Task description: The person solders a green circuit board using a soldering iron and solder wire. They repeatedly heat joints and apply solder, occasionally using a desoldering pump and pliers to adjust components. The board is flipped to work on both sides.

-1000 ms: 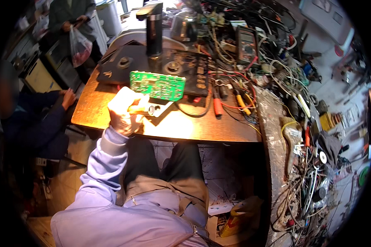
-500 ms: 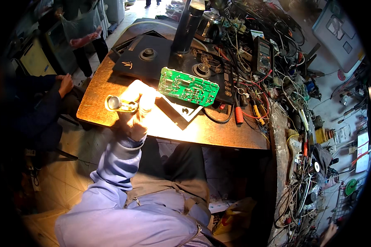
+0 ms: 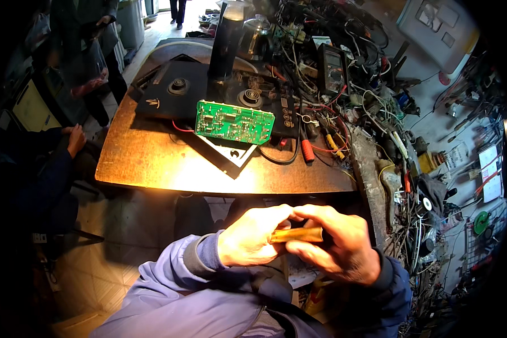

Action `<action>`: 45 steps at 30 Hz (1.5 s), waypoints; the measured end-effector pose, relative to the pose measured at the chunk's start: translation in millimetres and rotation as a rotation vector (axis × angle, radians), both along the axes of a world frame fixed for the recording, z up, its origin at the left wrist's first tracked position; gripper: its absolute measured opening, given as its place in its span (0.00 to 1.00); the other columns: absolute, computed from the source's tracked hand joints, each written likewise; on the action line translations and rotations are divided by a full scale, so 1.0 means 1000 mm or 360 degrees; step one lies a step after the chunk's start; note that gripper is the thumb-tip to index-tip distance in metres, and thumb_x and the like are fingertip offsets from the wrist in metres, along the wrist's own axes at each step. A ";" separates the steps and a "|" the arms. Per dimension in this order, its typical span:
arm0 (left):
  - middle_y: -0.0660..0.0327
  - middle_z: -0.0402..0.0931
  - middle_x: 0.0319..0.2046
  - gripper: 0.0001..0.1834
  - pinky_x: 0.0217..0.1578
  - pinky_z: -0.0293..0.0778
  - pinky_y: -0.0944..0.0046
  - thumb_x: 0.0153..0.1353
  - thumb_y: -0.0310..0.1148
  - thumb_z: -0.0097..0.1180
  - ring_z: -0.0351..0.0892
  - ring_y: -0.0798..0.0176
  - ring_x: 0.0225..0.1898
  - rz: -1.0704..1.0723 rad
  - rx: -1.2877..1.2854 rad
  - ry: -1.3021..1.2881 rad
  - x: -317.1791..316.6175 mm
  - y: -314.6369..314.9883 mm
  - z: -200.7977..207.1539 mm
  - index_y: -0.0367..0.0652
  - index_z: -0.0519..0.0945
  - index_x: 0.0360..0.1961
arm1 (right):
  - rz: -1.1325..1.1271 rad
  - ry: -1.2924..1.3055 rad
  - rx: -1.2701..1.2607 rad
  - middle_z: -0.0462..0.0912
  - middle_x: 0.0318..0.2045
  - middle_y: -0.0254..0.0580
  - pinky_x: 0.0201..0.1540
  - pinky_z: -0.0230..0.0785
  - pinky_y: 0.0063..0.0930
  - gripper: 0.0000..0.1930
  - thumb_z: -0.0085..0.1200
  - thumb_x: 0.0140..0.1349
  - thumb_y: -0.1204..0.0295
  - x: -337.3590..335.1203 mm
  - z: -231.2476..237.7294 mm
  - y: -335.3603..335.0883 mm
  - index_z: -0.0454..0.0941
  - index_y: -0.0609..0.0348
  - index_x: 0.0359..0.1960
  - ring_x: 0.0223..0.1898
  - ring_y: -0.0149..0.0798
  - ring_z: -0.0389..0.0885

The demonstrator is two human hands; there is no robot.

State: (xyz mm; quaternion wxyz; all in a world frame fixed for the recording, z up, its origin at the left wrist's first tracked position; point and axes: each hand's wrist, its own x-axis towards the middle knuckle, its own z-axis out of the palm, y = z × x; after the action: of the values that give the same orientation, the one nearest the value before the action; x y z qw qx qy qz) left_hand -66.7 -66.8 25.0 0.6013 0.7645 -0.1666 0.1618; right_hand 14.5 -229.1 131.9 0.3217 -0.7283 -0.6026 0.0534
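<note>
A short, yellowish-gold, flattened tube-like piece (image 3: 301, 235) is between my hands, above my lap and in front of the table edge. My left hand (image 3: 248, 236) is closed on its left end, the fingers hiding part of it. Round the right end curls my right hand (image 3: 343, 245), with the thumb against the lower side and the index finger reaching across the top to the left fingertips. Exactly what the piece is, I cannot tell. Beyond, on the wooden table (image 3: 118, 163), a green circuit board (image 3: 235, 122) rests tilted over a white triangular-looking frame (image 3: 234, 155).
Behind the board lie a black cooktop panel with coils (image 3: 158, 93) and a dark cylinder (image 3: 222, 56). Tangled wires, a multimeter (image 3: 333, 67) and a red-handled probe (image 3: 307, 150) crowd the right. Another person's hands (image 3: 76, 139) are at the left; someone stands behind with a plastic bag.
My left hand has come down from over the table to my lap with the yellowish piece. My right hand has entered and joined it. The view has shifted slightly.
</note>
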 end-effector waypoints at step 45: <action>0.54 0.79 0.36 0.11 0.38 0.80 0.58 0.60 0.30 0.57 0.83 0.49 0.38 0.0429 -0.0016 -0.0209 -0.006 -0.028 -0.063 0.39 0.75 0.43 | 0.0273 0.1972 0.1126 0.78 0.28 0.54 0.58 0.66 0.54 0.24 0.38 0.69 0.54 -0.012 -0.091 0.028 0.74 0.67 0.39 0.33 0.49 0.79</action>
State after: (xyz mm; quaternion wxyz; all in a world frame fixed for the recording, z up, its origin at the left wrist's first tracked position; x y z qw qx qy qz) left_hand -72.8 -94.5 -38.1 0.5657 0.7648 -0.1005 0.2916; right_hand 2.5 -201.6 40.8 0.8161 -0.3662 -0.3456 0.2837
